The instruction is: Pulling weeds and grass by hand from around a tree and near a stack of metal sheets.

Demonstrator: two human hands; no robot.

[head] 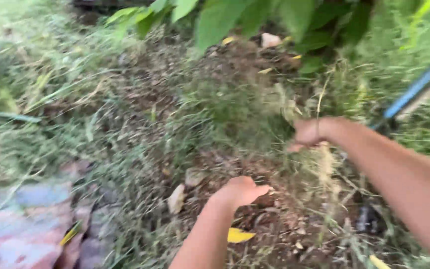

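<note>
My right hand [310,132] is closed around a clump of dry and green grass stalks [274,107] at the middle right of the view. My left hand [242,190] hovers lower, over bare soil [269,214], with its fingers curled and the thumb out; nothing shows in it. The picture is blurred by motion, so the fingers are hard to make out. Both forearms come in from the bottom right.
Tall grass and weeds cover the ground to the left and right. Broad green leaves [255,15] hang at the top. A blue pole [419,89] slants in at the right edge. Flat reddish-grey stones [26,224] lie bottom left. A yellow leaf [238,235] lies on the soil.
</note>
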